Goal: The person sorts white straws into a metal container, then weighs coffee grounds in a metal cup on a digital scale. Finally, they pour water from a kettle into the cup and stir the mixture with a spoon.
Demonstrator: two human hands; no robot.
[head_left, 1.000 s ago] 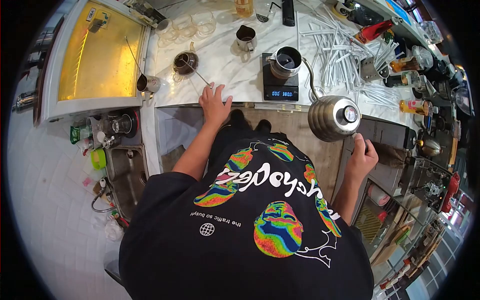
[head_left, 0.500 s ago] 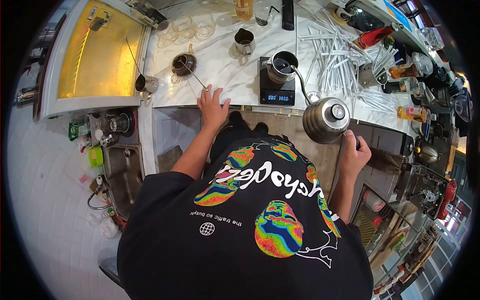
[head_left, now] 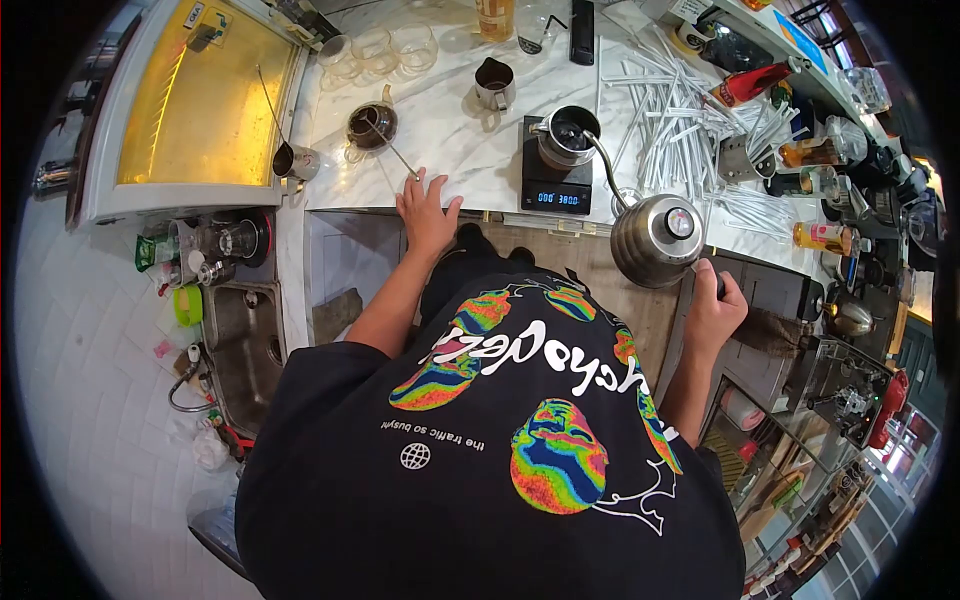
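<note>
My right hand (head_left: 716, 305) is closed round the handle of a steel gooseneck kettle (head_left: 657, 240). The kettle's long spout reaches up to a steel cup (head_left: 566, 137) with dark contents, which stands on a black digital scale (head_left: 556, 196) with a lit blue display. At the counter's front edge my left hand (head_left: 430, 213) lies with fingers spread, holding nothing. Its fingertips are close to the end of a thin metal spoon handle (head_left: 402, 158). That handle slants out of a small glass teapot (head_left: 372, 126) of dark liquid.
A steel pitcher (head_left: 494, 84) stands behind on the marble counter (head_left: 450, 120). Several glass cups (head_left: 374, 50) are at the back left. Many white wrapped straws (head_left: 665, 110) lie spread right of the scale. A metal cup (head_left: 294, 164) with a long spoon stands at the left.
The whole view has shifted slightly. Both hands keep their places, with the kettle still held and its spout still at the steel cup. The scale's display looks the same.
</note>
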